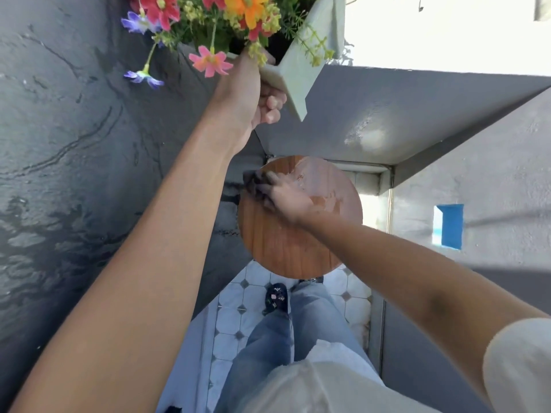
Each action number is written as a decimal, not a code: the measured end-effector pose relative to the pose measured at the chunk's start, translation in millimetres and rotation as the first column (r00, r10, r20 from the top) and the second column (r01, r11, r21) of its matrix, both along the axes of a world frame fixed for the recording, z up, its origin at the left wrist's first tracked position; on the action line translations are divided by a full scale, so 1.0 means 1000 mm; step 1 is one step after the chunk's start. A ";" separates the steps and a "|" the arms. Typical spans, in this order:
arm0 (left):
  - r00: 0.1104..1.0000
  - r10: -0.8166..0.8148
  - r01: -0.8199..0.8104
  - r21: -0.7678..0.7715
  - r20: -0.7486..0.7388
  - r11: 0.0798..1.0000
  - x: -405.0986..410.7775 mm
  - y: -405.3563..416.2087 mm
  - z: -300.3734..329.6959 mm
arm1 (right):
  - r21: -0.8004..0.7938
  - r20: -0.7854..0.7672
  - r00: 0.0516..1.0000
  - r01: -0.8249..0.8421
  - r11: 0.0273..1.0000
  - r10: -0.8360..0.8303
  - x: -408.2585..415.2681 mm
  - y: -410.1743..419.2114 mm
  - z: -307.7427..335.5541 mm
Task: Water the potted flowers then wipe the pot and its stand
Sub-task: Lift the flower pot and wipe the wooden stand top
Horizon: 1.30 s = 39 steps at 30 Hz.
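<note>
The task looks to be in its last part, I judge: the left hand (253,93) is clamped on the corner of the pale square pot (293,81) and holds it in the air, well above the round wooden stand (286,245). The right hand (287,196) presses a dark cloth (255,181) on the stand's far edge, fingers closed over it. Wet patches shine on the wood (so wiping is not finished). The pot holds colourful flowers (208,13); its soil is hidden.
</note>
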<state>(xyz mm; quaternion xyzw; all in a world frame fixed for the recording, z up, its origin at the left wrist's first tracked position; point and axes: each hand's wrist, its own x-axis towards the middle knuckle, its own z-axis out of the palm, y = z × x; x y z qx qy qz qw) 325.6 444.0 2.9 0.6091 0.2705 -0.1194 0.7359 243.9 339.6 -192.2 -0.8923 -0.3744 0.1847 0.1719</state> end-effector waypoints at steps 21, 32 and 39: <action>0.999 0.033 -0.033 0.007 -0.038 0.999 -0.020 -0.007 -0.005 | 0.051 0.082 0.977 0.195 0.979 -0.199 -0.027 -0.045 -0.026; 0.998 0.019 -0.017 0.037 -0.059 0.999 -0.046 -0.019 -0.005 | 0.138 -0.026 0.974 0.226 0.964 -0.224 -0.122 -0.018 -0.037; 0.998 -0.006 0.010 0.066 -0.062 0.998 -0.061 -0.021 -0.004 | 0.131 -0.014 0.953 0.301 0.945 -0.302 -0.108 -0.079 -0.029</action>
